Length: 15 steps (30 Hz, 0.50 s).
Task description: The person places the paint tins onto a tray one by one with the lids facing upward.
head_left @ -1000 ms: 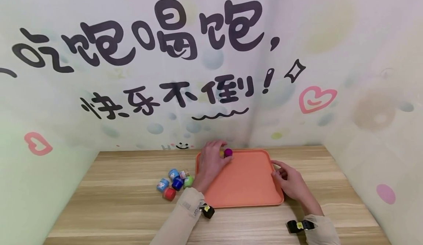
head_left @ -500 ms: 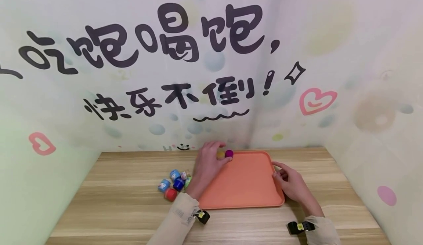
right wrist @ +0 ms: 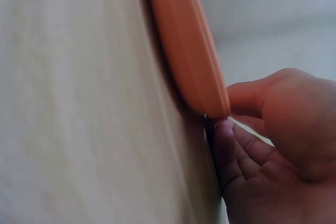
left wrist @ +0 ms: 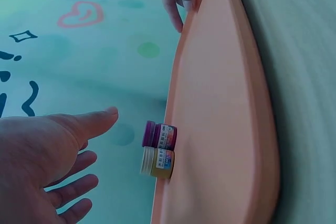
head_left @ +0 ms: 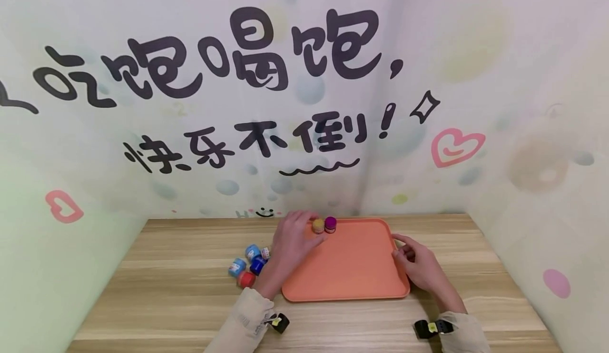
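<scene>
In the head view, two small paint jars, one yellow [head_left: 318, 226] and one purple [head_left: 330, 225], stand side by side in the far left part of an orange tray [head_left: 352, 263]. My left hand [head_left: 294, 237] hovers just left of the yellow jar, over the tray's left edge. The left wrist view shows its thumb and fingers spread and holding nothing, apart from both jars. At the tray's right side, my right hand [head_left: 418, 262] grips the rim; in the right wrist view its thumb and fingertips [right wrist: 226, 135] meet at the tray's edge.
Left of the tray, several more paint jars lie grouped on the wooden table [head_left: 166, 289], among them a red jar [head_left: 246, 279], a dark blue jar [head_left: 258, 265] and a light blue jar [head_left: 237, 267]. A printed wall sheet [head_left: 190, 194] rises behind the table.
My left hand has released the yellow jar and drawn back to the left, so both jars in the tray show fully. My right hand stays at the tray's right edge.
</scene>
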Motion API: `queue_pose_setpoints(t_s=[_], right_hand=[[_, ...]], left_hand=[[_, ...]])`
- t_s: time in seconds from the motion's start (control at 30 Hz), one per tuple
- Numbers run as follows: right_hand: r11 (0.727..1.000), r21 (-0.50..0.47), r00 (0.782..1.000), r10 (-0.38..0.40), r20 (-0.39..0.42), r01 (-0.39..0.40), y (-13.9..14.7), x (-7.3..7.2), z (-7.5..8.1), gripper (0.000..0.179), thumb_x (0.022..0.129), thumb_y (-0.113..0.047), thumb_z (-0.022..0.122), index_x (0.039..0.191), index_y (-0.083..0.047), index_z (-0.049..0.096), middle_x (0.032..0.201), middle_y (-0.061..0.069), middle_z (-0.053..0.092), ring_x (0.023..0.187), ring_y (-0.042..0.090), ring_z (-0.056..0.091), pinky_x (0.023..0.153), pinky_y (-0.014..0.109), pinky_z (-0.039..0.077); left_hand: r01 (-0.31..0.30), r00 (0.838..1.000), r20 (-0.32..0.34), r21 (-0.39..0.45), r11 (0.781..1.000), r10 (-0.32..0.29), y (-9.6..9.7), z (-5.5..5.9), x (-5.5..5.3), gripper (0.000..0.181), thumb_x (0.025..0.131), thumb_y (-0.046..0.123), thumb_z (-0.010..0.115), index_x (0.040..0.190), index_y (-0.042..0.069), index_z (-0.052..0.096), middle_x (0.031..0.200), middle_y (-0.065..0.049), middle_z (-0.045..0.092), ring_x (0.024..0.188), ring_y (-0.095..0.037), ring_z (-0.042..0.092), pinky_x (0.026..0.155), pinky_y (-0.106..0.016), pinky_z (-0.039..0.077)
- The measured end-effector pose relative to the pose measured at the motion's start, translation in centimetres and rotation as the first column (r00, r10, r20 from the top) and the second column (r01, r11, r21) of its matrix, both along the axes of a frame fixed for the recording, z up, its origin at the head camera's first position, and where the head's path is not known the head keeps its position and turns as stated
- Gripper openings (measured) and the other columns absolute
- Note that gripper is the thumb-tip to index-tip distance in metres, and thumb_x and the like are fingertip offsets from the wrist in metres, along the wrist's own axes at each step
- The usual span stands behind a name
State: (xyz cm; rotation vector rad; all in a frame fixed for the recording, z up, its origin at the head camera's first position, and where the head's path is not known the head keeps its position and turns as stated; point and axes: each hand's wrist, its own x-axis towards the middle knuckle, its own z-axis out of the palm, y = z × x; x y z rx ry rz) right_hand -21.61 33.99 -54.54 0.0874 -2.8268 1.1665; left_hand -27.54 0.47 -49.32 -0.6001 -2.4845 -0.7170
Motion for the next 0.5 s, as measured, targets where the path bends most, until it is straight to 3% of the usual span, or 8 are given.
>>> queue_pose_setpoints(t_s=[0.27, 0.5], right_hand=[[1.000, -0.002, 1.000, 0.001, 0.004, -0.001, 0.1, 0.0, -0.1, 0.043, 0.101, -0.019, 0.062, 0.143, -0.015, 0.054, 0.093, 0.005, 0.067, 0.076, 0.012, 0.059, 0.062, 0.024, 0.049], [1.000, 0.001, 1.000, -0.003, 0.001, 0.003, 0.0, 0.0, 0.0, 0.043, 0.100, -0.018, 0.062, 0.143, -0.014, 0.054, 0.093, 0.004, 0.067, 0.075, 0.012, 0.059, 0.062, 0.024, 0.049]], left_hand=[[0.016, 0.999, 0.049, 0.000, 1.000, -0.016, -1.7, -0.1, 0.9, 0.043, 0.077, 0.044, 0.086, 0.111, 0.021, 0.072, 0.108, 0.003, 0.074, 0.105, -0.019, 0.067, 0.093, -0.041, 0.055], [0.022, 0.999, 0.045, -0.023, 0.999, -0.020, -3.4, -0.3, 1.2, 0.042, 0.080, 0.045, 0.083, 0.113, 0.022, 0.072, 0.108, 0.006, 0.072, 0.103, -0.015, 0.067, 0.090, -0.036, 0.056]])
